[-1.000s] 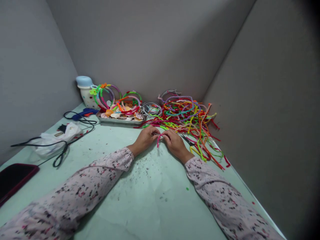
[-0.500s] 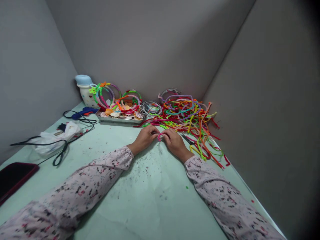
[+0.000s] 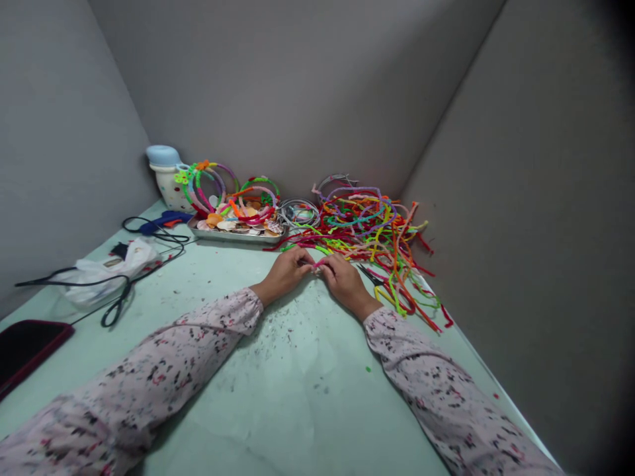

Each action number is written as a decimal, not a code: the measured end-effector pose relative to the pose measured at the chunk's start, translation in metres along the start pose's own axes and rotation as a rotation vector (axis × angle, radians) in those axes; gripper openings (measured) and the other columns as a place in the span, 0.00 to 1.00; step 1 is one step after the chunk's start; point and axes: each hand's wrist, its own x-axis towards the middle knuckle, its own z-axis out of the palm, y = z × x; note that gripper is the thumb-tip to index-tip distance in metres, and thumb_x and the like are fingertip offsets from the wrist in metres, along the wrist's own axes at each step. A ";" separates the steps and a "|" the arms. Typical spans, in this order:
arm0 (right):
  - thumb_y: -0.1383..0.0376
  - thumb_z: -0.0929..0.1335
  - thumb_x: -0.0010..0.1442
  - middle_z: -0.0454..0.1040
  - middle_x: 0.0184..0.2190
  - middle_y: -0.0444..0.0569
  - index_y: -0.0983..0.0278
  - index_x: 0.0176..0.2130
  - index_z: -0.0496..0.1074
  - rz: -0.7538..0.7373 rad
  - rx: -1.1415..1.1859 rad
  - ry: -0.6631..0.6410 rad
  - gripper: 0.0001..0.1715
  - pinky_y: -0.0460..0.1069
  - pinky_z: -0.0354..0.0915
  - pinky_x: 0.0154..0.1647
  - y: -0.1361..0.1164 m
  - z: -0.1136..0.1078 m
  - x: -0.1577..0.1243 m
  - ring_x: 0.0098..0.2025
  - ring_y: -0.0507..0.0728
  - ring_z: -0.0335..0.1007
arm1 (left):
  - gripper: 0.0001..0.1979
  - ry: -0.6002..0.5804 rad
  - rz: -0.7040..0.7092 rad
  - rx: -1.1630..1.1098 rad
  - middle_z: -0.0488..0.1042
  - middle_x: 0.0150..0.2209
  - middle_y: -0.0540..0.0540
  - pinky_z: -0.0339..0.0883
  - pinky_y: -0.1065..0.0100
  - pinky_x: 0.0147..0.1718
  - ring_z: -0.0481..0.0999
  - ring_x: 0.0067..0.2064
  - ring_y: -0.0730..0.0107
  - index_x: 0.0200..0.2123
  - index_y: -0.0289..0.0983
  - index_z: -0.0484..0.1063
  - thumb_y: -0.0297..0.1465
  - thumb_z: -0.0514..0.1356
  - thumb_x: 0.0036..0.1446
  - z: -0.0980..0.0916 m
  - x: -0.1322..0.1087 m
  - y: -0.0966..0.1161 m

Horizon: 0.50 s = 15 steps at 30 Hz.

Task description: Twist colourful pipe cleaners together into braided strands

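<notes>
At left sits a shallow metal tray [image 3: 238, 237]. The fingers of the left hand [image 3: 285, 274] grasp a fuzzy pink stem [image 3: 318, 264] jointly with those of the right hand [image 3: 342, 279], above the pale-green worktop [image 3: 302, 396]; black-bladed scissors [image 3: 373, 277] lie at right.

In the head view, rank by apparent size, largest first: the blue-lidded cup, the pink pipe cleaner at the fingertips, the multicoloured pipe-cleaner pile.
1. Multicoloured pipe-cleaner pile
2. Blue-lidded cup
3. Pink pipe cleaner, between left hand and right hand; only a short stretch shows.
</notes>
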 end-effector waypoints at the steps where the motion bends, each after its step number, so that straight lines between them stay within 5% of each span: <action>1: 0.68 0.62 0.65 0.72 0.36 0.49 0.62 0.39 0.70 0.000 0.000 0.000 0.08 0.50 0.62 0.42 0.000 0.000 0.000 0.40 0.56 0.67 | 0.02 0.003 0.000 -0.004 0.73 0.31 0.49 0.63 0.69 0.36 0.70 0.34 0.72 0.30 0.35 0.73 0.27 0.61 0.52 0.000 0.000 -0.001; 15: 0.68 0.63 0.65 0.71 0.36 0.48 0.61 0.40 0.71 -0.006 -0.007 -0.039 0.07 0.49 0.62 0.42 0.002 0.001 -0.001 0.40 0.56 0.67 | 0.05 -0.022 -0.095 -0.017 0.73 0.28 0.50 0.62 0.70 0.32 0.70 0.32 0.72 0.29 0.34 0.73 0.30 0.62 0.51 0.002 -0.001 0.001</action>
